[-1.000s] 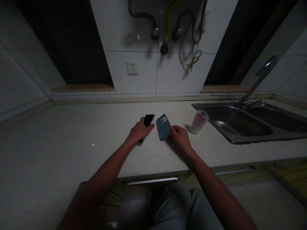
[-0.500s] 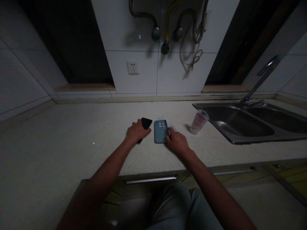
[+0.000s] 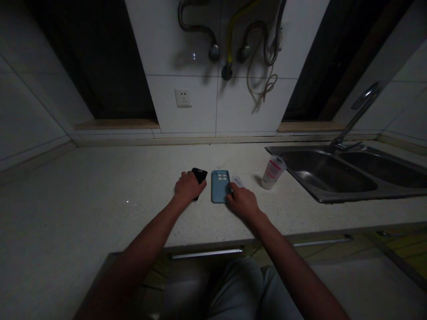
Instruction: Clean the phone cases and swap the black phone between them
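Observation:
A black smartphone [image 3: 199,174] lies at a slant on the pale countertop, and my left hand [image 3: 188,186] is closed around it from above. Just right of it is a blue phone case [image 3: 219,189], lying flat with its camera cutouts at the far end. My right hand [image 3: 243,200] grips the case's right edge, its fingers closed there. Partly behind that hand sits a small whitish flat piece [image 3: 237,180], whose kind I cannot make out.
To the right stands a clear plastic cup [image 3: 272,172] with pink print, tilted in view, close to the steel double sink [image 3: 320,195] and its faucet [image 3: 356,115]. A tiled wall behind carries a socket [image 3: 183,98] and hoses [image 3: 229,44]. The countertop [image 3: 100,191] stretches left.
The camera view has shifted slightly. The phone has turned a little under my left hand, its top edge now less slanted. My right hand stays at the case's right edge.

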`<state>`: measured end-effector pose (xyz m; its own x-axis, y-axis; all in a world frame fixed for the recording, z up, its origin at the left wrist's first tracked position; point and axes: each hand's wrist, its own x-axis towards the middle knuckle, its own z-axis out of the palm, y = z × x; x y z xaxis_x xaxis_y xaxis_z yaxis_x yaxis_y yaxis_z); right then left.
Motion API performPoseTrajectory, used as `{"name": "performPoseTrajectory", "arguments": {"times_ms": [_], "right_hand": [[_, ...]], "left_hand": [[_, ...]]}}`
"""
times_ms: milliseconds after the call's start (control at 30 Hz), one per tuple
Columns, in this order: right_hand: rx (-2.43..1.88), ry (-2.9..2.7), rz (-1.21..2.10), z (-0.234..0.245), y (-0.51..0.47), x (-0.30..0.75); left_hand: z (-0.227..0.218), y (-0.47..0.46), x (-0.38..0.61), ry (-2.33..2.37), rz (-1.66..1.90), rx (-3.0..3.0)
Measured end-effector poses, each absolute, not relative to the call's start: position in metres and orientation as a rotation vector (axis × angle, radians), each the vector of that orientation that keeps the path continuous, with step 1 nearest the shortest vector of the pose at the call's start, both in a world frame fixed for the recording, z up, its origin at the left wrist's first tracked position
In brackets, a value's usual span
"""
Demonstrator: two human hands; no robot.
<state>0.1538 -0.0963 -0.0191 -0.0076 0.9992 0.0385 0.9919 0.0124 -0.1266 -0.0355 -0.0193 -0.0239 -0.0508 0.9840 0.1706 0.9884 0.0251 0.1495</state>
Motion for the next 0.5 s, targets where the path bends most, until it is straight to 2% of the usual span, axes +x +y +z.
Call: {"name": "performPoseTrajectory", "arguments": {"times_ms": [500], "right_hand": [[-2.007,-2.060,0.181,-0.0182,-0.0965,0.1592]], "left_hand": [[-0.0260,-0.0189,-0.0332,-2.173,-0.332,-2.112]]}}
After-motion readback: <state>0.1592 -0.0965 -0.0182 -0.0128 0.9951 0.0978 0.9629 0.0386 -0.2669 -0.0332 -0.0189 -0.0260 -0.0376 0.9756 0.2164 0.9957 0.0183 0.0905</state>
